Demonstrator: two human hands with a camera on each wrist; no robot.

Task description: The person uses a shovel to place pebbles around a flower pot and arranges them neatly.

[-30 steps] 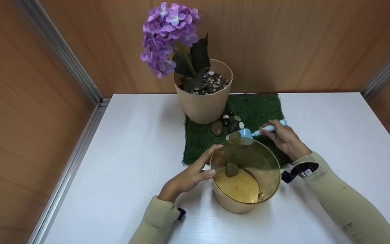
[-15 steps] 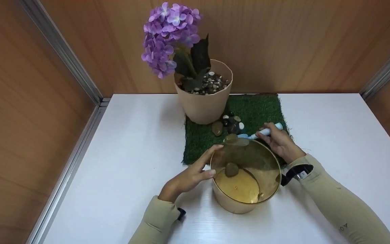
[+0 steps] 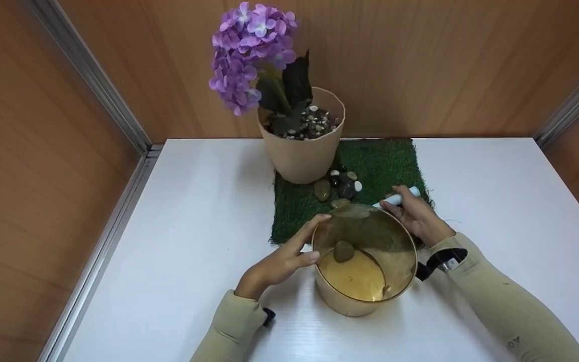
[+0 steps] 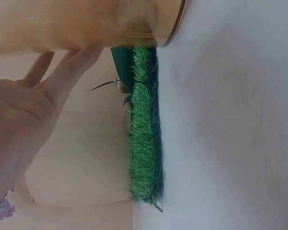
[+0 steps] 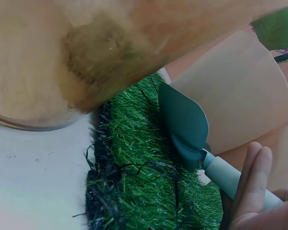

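An amber see-through container (image 3: 355, 281) stands on the white table, with a brown stone (image 3: 344, 251) visible inside. My left hand (image 3: 282, 264) rests against its left side, fingertips touching the wall and thumb by the rim. Behind the container, my right hand (image 3: 417, 213) grips the pale blue handle of a garden trowel (image 5: 185, 122). The trowel's blade lies low over the artificial grass mat (image 3: 380, 161); in the head view the container largely hides it. Another brown stone (image 3: 341, 203) shows just behind the container's rim, partly covered.
A beige pot (image 3: 299, 161) with purple flowers (image 3: 252, 55) stands on the mat's back left. By its foot lie a brown pebble (image 3: 322, 191) and several dark and white pebbles (image 3: 347, 183). Wooden panels (image 3: 420, 70) enclose the table at the back and sides.
My right hand has drawn the trowel slightly toward me and left, lowering it behind the container. The stone near its blade has shifted left. My left hand and the container stay put.
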